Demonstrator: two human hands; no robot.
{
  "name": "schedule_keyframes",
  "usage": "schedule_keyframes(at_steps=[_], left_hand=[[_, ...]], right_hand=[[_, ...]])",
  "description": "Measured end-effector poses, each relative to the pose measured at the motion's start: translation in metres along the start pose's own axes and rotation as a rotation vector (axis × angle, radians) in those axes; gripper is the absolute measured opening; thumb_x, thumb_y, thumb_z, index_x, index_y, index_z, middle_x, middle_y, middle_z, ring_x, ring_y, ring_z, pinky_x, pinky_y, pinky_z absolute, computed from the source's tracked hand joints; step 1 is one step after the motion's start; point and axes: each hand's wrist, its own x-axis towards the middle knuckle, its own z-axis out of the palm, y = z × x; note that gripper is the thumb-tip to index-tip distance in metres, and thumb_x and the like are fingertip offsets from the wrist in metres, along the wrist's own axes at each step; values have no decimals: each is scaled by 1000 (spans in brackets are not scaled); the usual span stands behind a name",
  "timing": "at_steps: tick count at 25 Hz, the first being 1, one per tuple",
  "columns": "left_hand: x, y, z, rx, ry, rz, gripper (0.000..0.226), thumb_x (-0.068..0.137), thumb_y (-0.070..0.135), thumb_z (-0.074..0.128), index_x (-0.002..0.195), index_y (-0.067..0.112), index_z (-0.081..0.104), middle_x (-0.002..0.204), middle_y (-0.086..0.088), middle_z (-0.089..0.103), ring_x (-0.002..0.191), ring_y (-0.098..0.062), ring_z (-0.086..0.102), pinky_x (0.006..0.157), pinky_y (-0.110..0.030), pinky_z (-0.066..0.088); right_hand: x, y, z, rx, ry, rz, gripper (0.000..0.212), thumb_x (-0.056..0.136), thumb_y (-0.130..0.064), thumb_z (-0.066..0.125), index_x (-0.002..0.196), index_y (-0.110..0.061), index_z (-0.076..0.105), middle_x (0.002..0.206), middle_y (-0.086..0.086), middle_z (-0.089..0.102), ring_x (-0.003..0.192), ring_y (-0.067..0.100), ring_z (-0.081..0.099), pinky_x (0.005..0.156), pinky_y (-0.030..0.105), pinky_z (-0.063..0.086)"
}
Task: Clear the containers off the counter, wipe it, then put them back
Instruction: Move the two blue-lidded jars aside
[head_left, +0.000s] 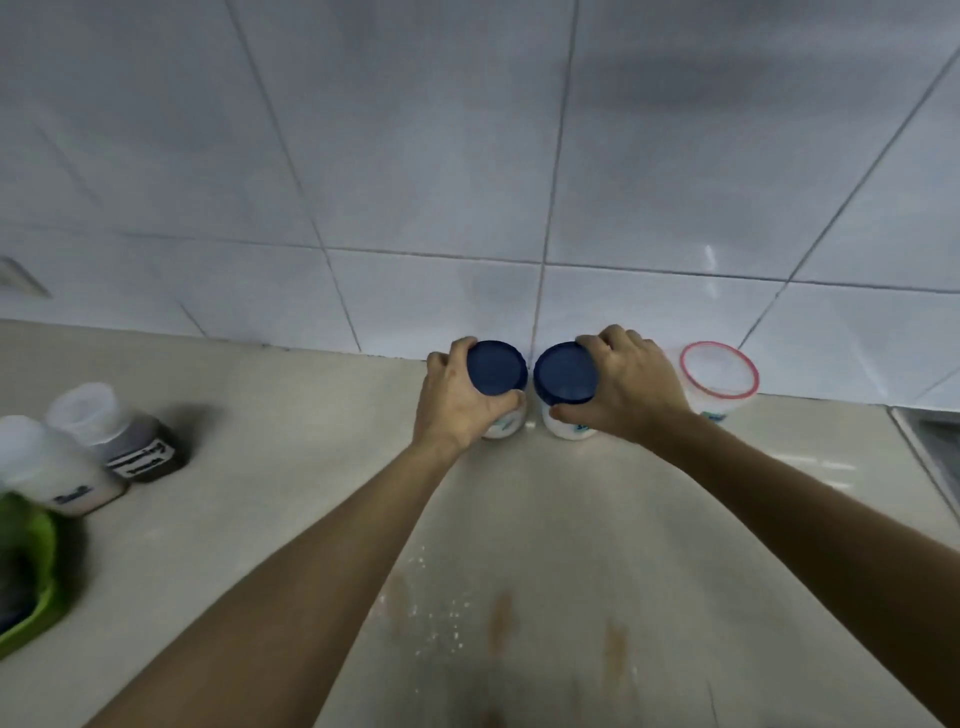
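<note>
Two white jars with dark blue lids stand side by side at the back of the beige counter (291, 467), against the tiled wall. My left hand (457, 400) wraps around the left blue-lidded jar (496, 370). My right hand (631, 384) grips the right blue-lidded jar (565, 373) from its right side. Both jars rest on the counter, almost touching. Just to the right stands a clear container with a red rim (719, 376). White crumbs and brown stains (501, 623) mark the counter in front of me.
At the left stand a dark jar with a translucent lid (124, 434) and a pale jar (49, 470). A green object (28, 571) lies at the far left edge. A metal sink edge (930, 447) shows at the right.
</note>
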Motion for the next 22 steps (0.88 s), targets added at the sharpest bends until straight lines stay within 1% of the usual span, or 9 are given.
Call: schedule_keyframes(at_steps=[3,6,9,12,14,16,18,20,22], left_hand=[[-32,-38,-57,-15,49,-11,83,63,35,80,135,30,38,127,-2,40,113,-18,50,90,-24,40],[-72,-88,-132,116,111,-21,84,62,41,78,134,30,38,129,-1,42,114,-17,49,90,-24,39],[-103,-140,-203,232,181,-124,91,61,44,79,138,24,34,134,-5,44,124,-22,45,97,-29,38],[-120,-181,-254,250,196,-183,87,61,43,80,137,26,39,130,-6,48,122,-25,48,99,-32,40],[-128,-199,-270,296,216,-186,86,61,46,78,136,27,40,127,-5,48,118,-25,51,96,-30,40],[-132,-209,-275,334,261,-161,86,62,48,76,137,25,41,127,-5,49,116,-25,52,92,-31,42],[-133,-221,-278,369,320,-126,86,63,50,73,138,20,41,125,-7,50,114,-27,51,93,-36,44],[-131,-229,-278,433,368,-104,87,64,53,66,138,15,41,123,-11,53,112,-31,51,93,-40,45],[-128,-233,-279,478,378,-115,86,66,56,60,137,12,42,122,-13,55,111,-33,53,93,-42,45]], right_hand=[[2,-65,10,131,-11,-39,83,57,-58,76,123,-12,56,111,9,60,99,29,55,86,38,45],[5,-143,24,222,-68,-126,89,56,-61,75,130,-17,51,117,5,57,106,25,53,91,37,45],[7,-220,39,285,-124,-200,90,57,-62,74,133,-20,48,121,3,54,110,23,49,94,36,44],[11,-289,52,316,-155,-252,90,58,-62,73,134,-22,46,122,1,52,111,22,49,94,37,44],[11,-321,59,325,-150,-264,89,57,-62,74,132,-22,48,121,1,54,110,22,49,93,37,46],[10,-337,64,328,-134,-274,88,57,-61,75,130,-21,50,119,2,55,108,23,51,91,36,46],[9,-352,69,322,-132,-295,86,58,-60,75,130,-20,50,118,4,56,107,24,51,90,36,47],[9,-363,73,314,-136,-296,84,61,-58,75,130,-18,50,118,7,55,107,26,51,90,38,47],[10,-369,78,306,-146,-286,83,64,-57,74,132,-18,48,120,8,55,109,27,50,90,38,47]])
